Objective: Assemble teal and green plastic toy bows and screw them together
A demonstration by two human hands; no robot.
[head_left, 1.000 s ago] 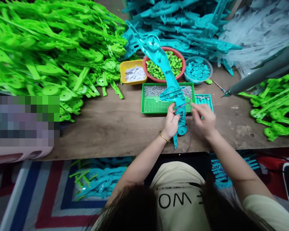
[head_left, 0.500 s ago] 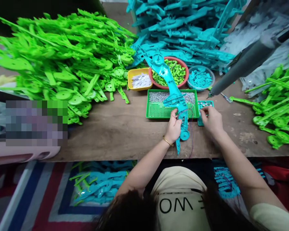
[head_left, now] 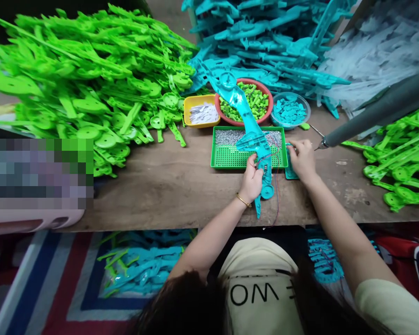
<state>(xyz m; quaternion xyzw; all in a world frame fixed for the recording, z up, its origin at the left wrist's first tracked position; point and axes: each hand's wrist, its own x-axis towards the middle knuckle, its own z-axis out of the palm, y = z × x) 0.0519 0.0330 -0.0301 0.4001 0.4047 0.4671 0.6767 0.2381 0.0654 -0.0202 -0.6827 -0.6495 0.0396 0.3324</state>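
Observation:
My left hand point(head_left: 252, 180) grips a long teal plastic part point(head_left: 249, 123) near its lower end, its thumb on the piece. The part slants over a green perforated tray point(head_left: 226, 160) that holds many small silvery bits. Thin red and purple wires point(head_left: 278, 195) trail from the part to the table's front edge. My right hand point(head_left: 303, 160) is at a small teal tray point(head_left: 291, 174) just right of the green one. Its thumb and finger are pinched together over that tray; whatever lies between them is too small to name.
Behind stand a yellow tray point(head_left: 199, 124) of white strips, a red bowl point(head_left: 270, 100) of green pieces and a clear tub point(head_left: 290, 111) of teal bits. Heaps of green parts point(head_left: 91, 83) and teal parts point(head_left: 265, 42) rise behind. A grey electric screwdriver point(head_left: 366, 118) hangs at right.
My right hand has shifted slightly up and left, over the small teal tray. The screwdriver's tip has swung right and lower in view. My left hand keeps its grip on the teal part.

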